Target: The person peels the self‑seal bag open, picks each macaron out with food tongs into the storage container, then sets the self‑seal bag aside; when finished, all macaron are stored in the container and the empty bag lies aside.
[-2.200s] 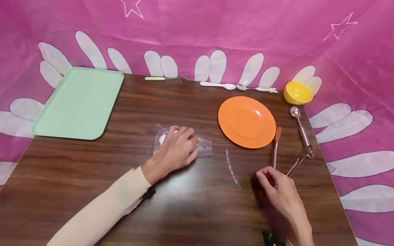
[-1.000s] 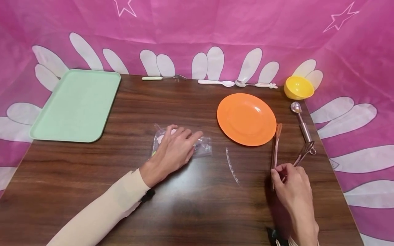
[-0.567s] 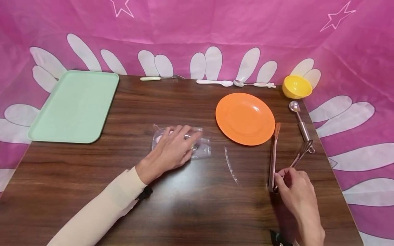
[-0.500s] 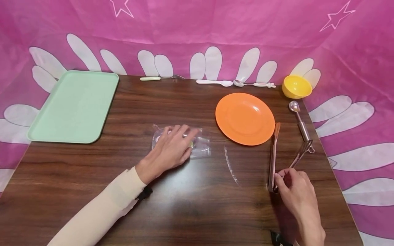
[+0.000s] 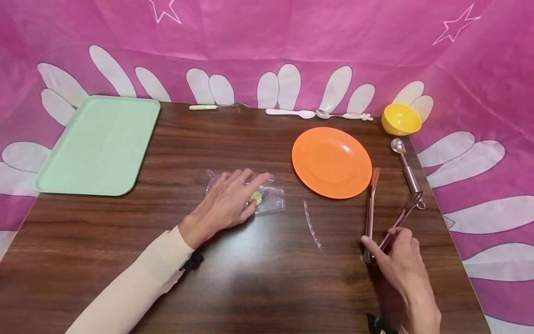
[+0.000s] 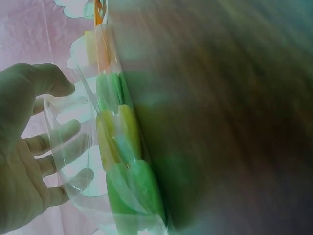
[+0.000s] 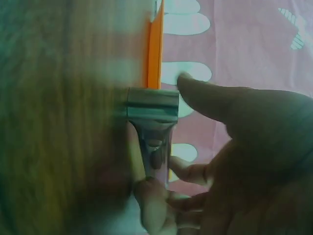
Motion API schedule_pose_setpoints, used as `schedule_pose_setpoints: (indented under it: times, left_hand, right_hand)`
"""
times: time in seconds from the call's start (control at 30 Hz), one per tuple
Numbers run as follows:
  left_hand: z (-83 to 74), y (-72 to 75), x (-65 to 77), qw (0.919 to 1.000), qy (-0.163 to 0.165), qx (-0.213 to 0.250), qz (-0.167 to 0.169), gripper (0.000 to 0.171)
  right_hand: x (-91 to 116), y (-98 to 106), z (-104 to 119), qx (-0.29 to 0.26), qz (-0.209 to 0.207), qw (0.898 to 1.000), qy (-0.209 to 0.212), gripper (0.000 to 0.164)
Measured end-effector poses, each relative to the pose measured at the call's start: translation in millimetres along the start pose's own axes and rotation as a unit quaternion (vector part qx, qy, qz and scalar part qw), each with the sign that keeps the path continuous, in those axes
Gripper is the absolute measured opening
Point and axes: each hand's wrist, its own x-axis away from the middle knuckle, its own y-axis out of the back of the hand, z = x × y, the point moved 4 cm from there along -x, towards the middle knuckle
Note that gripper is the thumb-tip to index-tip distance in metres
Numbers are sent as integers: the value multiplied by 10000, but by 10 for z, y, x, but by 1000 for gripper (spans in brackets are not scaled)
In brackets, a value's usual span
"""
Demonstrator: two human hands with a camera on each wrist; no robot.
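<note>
Your left hand (image 5: 225,197), fingers loosely spread, rests on the plastic bag (image 5: 275,199); uneven pressure could slide it. To its right, your right hand (image 5: 402,260) straddles the tongs (image 5: 370,208), ungripped; lifting crookedly might nudge the plate (image 5: 331,162).

"Where does the head view look from?"
"High on the person's side of the orange plate (image 5: 331,163), facing forward and down, far enough back to show the surface (image 5: 267,287) around it."
"And the left wrist's?"
"Low, left of the plate, rolled sideways, close to the left-hand fingers (image 6: 34,145) and clear bag (image 5: 273,202), facing along the surface."
"The right's?"
"Low, on the plate's near side, rolled oppositely, close to the tongs (image 7: 152,105). All three share the plate and pink backdrop (image 5: 250,28)."
</note>
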Motion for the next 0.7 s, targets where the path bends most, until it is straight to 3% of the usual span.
schedule_pose_setpoints:
  times: [0.13,0.33,0.43,0.57,0.7]
  left_hand:
    - [13,9,8,9999,-79,40,-109,64]
    - [25,15,5,9993,-321,181,-116,63]
    - [26,3,-7,9983,-542,214,-39,62]
    - [30,-2,-10,9975,-666,212,-41,56]
    - [35,1,-12,9979,-633,119,17,51]
  right_hand:
    - [-77,-42,19,-6,291,9995,81,86]
    - [-75,2,-51,-335,579,9961,-578,97]
    - [-33,37,-154,-799,702,9907,-843,98]
    - [47,53,-236,-1257,708,9842,-1030,96]
    - [100,69,-274,-1083,550,9869,-1062,95]
